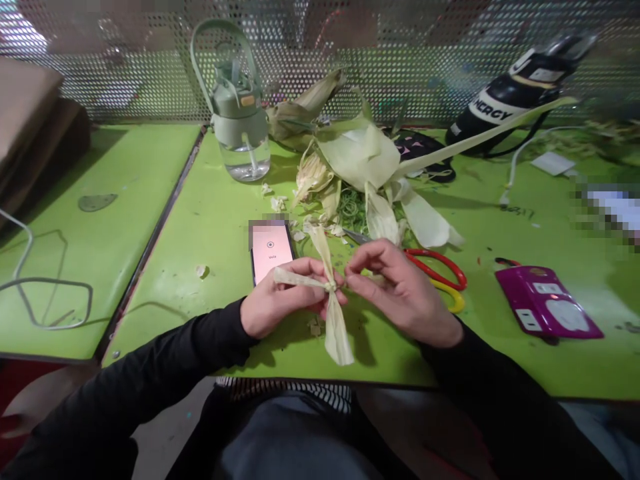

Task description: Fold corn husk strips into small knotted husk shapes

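Pale corn husk strips (339, 337), knotted at the middle with arms sticking out up, left and down, are held above the green table. My left hand (280, 303) pinches them beside the knot between thumb and fingers. Just right of the knot is my right hand (407, 293), thumb and forefinger pressed together; whatever thin thing may be between them is too small to make out. Partly hidden behind the right hand lie scissors (453, 265) with red and yellow handles. A phone (271, 250) with a pink screen lies behind my left hand.
Loose corn husks (360, 157) are heaped at the back middle. To their left stands a clear bottle (245, 143) with a green lid; a black bottle (493, 103) leans at the back right. A purple power strip (547, 300) lies at right. A mesh panel (150, 73) borders the table.
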The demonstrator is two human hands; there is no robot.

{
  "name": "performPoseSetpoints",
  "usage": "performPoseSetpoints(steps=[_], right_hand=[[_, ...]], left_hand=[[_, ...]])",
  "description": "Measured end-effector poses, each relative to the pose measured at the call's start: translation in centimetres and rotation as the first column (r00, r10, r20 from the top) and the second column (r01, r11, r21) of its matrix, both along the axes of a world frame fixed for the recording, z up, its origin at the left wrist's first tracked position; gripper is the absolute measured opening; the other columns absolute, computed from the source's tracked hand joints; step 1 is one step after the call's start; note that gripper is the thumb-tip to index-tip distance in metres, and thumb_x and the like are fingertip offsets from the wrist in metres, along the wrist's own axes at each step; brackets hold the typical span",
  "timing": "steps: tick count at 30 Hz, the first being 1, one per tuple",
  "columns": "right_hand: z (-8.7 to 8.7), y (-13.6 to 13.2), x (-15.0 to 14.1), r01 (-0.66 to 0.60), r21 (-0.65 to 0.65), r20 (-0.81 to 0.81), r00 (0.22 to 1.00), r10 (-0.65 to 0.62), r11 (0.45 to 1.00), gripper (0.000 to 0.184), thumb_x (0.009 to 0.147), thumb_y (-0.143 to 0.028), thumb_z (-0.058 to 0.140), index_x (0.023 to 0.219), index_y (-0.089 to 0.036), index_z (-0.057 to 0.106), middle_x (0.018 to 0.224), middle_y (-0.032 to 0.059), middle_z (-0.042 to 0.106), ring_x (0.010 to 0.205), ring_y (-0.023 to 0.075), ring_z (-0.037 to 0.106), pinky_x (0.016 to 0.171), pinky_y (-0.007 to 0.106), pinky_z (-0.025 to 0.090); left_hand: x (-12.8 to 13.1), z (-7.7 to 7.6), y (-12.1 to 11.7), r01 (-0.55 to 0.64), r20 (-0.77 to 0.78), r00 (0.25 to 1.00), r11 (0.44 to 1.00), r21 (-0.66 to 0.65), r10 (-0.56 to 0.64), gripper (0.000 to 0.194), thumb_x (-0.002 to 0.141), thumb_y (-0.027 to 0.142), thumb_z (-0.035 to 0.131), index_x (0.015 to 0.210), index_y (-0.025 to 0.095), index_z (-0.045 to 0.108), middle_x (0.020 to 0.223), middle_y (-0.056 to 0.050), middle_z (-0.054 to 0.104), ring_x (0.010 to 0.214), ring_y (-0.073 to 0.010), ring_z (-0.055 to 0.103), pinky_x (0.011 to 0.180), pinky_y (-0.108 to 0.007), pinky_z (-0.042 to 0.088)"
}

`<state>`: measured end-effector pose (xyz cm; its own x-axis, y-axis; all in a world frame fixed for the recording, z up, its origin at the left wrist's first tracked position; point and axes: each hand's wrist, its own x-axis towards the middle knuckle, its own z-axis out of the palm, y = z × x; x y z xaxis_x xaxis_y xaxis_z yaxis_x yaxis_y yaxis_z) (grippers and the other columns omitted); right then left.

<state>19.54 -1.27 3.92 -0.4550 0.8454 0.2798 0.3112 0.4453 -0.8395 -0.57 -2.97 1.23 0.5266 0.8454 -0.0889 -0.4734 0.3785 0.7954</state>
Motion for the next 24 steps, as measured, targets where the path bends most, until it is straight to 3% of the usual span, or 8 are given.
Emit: performPoseSetpoints(steps=[4,10,15,20,24], right_hand=[[-0.3,0.7,0.1,-0.038,0.086,0.045,0.998,0.035,0.996,0.012,0.096,-0.035,0.059,0.098,-0.025,0.067,0.097,0.0043,0.064,0.092,0.0189,0.063,0.082,0.036,0.053],[-0.3,0.3,-0.8,-0.018,-0.031,-0.068,0.998,0.016,0.999,0.020,0.092,-0.028,0.065,0.074,-0.022,0.059,0.076,-0.0010,0.057,0.071,0.0138,0.054,0.068,0.030,0.046],[-0.2,-0.2,-1.1,0.027,-0.142,-0.109,0.993,-0.043,0.989,0.025,0.093,-0.030,0.063,0.071,-0.021,0.057,0.073,-0.0012,0.052,0.069,0.0135,0.051,0.064,0.029,0.042],[-0.6,-0.2,-1.3,0.032,-0.150,-0.107,0.993,-0.048,0.988,0.024,0.092,-0.031,0.064,0.071,-0.021,0.057,0.073,-0.0013,0.051,0.069,0.0138,0.050,0.065,0.030,0.042],[-0.7,0.0,-1.2,0.046,-0.144,-0.082,0.995,-0.058,0.988,0.021,0.093,-0.032,0.063,0.075,-0.022,0.058,0.074,-0.0017,0.054,0.069,0.0136,0.053,0.065,0.030,0.044]], left_hand=[[0.1,-0.2,0.2,0.056,0.025,0.998,0.998,-0.039,-0.055,0.022,0.079,0.029,0.081,0.090,0.015,0.068,0.080,-0.006,0.074,0.072,-0.0139,0.069,0.069,-0.026,0.058],[0.6,-0.6,0.1,0.101,-0.025,0.994,0.994,-0.050,-0.102,0.023,0.074,0.027,0.085,0.083,0.014,0.069,0.080,-0.004,0.075,0.066,-0.0099,0.067,0.066,-0.022,0.058],[0.7,-0.6,0.0,0.118,-0.014,0.993,0.988,-0.094,-0.120,0.027,0.072,0.029,0.087,0.082,0.012,0.068,0.076,-0.003,0.075,0.063,-0.0093,0.070,0.063,-0.019,0.058],[0.5,-0.6,-0.2,0.187,-0.001,0.982,0.972,-0.144,-0.189,0.028,0.070,0.025,0.088,0.082,0.011,0.067,0.069,-0.002,0.074,0.063,-0.0100,0.072,0.067,-0.020,0.060],[0.6,-0.5,-0.3,0.117,-0.041,0.992,0.988,-0.099,-0.122,0.026,0.072,0.024,0.087,0.086,0.011,0.069,0.070,-0.001,0.073,0.064,-0.0102,0.071,0.067,-0.020,0.059]])
